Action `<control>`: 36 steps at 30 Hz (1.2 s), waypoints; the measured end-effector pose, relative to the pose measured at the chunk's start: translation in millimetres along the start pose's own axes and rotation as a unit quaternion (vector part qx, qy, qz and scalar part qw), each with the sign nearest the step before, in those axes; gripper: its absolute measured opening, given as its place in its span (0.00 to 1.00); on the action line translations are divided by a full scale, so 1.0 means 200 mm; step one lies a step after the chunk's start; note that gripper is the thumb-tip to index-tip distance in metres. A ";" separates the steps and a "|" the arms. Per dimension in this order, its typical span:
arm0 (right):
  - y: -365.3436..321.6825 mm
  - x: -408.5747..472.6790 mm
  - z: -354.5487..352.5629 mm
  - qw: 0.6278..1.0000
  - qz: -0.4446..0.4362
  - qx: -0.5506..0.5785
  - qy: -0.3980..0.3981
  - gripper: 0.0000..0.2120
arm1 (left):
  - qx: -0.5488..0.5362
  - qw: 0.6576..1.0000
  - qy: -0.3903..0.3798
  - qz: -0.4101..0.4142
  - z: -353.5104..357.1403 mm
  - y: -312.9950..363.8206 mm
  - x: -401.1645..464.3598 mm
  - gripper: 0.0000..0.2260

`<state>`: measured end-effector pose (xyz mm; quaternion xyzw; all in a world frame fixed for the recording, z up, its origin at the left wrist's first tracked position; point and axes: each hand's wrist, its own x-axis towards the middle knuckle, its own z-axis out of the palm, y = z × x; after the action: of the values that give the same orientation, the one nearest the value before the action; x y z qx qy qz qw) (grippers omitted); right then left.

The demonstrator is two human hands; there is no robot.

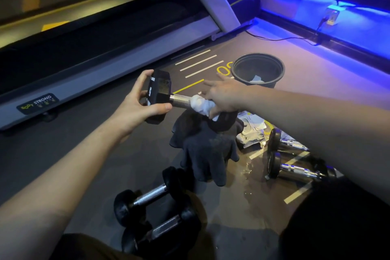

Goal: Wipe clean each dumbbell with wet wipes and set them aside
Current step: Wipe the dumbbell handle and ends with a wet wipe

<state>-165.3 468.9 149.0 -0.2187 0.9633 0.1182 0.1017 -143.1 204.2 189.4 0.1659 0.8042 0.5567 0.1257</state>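
Here, left hand (135, 101) round hex dumbbell (158, 96) — right hand (223, 96) clutching crumpled wipe (201, 105).

This is a gym. A treadmill (88, 63) with a "STRONG" brand label (37, 104) runs along the left, and the dark rubber floor (130, 148) carries painted yellow and white training lines (198, 62). Several dumbbells (147, 196) lie on the floor, and blue strip lighting (316, 0) glows along the far edge.

Black hex dumbbell (160, 96) held level, white wipe (201, 105) around its handle.
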 end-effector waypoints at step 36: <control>-0.01 -0.06 -0.10 0.988 0.041 0.148 0.005 0.28 | 0.003 1.000 0.010 0.003 0.02 0.02 0.01 0.38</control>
<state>-157.1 467.3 170.7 -0.1622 0.9788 -0.0225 0.1227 -142.9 209.4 191.2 0.1631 0.8067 0.5562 0.1151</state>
